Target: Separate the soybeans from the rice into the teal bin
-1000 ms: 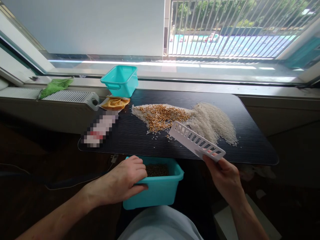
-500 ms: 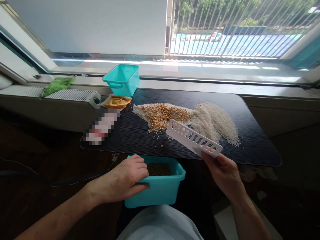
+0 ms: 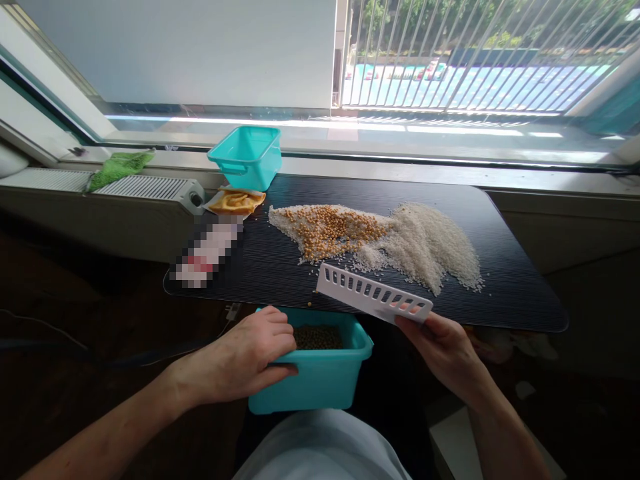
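My left hand (image 3: 265,347) grips the near rim of a turquoise plastic bin (image 3: 320,380), held below the table's front edge. Dark, small grains (image 3: 317,337) lie inside the bin. In my right hand (image 3: 440,340) is a white slotted plastic strip (image 3: 373,293), closed between thumb and fingers at its right end. The strip slants over the table's front edge, its left end lower in front of the piles. Behind it are a heap of white rice (image 3: 435,247) and, to the left, yellow-orange beans or peas (image 3: 333,230) mixed with rice.
The black table (image 3: 515,293) carries an orange-and-white folded packet (image 3: 235,201) and a blurred-out item (image 3: 207,257) at left. A second turquoise bin (image 3: 247,160) stands at the back left. A green cloth (image 3: 120,170) lies on the radiator (image 3: 155,187) by the window.
My right hand has drawn the strip toward me and left, away from the piles to the table's front edge. A small clump of rice now shows where it was. My left hand keeps its hold.
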A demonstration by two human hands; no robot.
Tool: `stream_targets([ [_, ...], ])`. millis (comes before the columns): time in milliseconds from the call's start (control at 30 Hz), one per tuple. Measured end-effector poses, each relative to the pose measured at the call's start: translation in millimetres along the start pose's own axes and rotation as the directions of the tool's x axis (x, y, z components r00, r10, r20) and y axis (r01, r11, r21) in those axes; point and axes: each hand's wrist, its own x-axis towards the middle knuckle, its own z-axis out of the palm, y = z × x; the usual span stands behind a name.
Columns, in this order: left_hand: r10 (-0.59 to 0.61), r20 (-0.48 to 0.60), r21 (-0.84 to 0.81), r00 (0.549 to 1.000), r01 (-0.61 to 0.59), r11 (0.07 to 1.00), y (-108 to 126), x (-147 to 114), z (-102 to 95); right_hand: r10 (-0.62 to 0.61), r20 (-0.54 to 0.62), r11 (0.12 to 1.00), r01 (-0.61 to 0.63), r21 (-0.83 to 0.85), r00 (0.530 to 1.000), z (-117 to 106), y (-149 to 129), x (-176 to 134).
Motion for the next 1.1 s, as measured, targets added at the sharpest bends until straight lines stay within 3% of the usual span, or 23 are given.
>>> stream_targets([
  [167, -0.001, -0.012, -0.002, 1.0, 0.001, 1.0, -2, -6, -1.5, -0.011, 0.06, 1.0, 0.012, -0.017, 0.998, 1, -1, -1],
  [433, -0.02, -0.016, -0.009, 1.0, 0.02, 1.0, -6, -13, -5.0, -0.055, 0.122, 0.996, 0.046, 0.072, 0.991, 35, -1, 11],
  [600, -0.04, -0.03, -0.023, 0.999, 0.039, 0.999, -10, -22, -5.1, -0.042, 0.25, 0.999, 0.039, 0.017, 0.967, 27, -7, 8],
  [667, -0.044, -0.03, -0.02, 0.999, 0.043, 0.999, -10, -24, -4.6, -0.059, 0.197, 0.998, 0.058, 0.011, 0.979, 22, -8, 10],
  [800, -0.053, -0.025, 0.003, 0.998, 0.053, 0.999, -10, -23, -4.3, -0.056, -0.106, 0.998, 0.058, 0.015, 0.993, 21, -3, 28],
  [867, -0.052, -0.021, 0.008, 0.998, 0.052, 0.999, -10, -21, -4.3, -0.031, -0.189, 0.999, 0.032, 0.005, 0.982, 24, 1, 39],
  [1100, -0.053, -0.035, 0.009, 0.998, 0.054, 0.999, -10, -20, -3.0, -0.016, -0.139, 1.0, 0.017, 0.008, 0.99, 28, 8, 48],
])
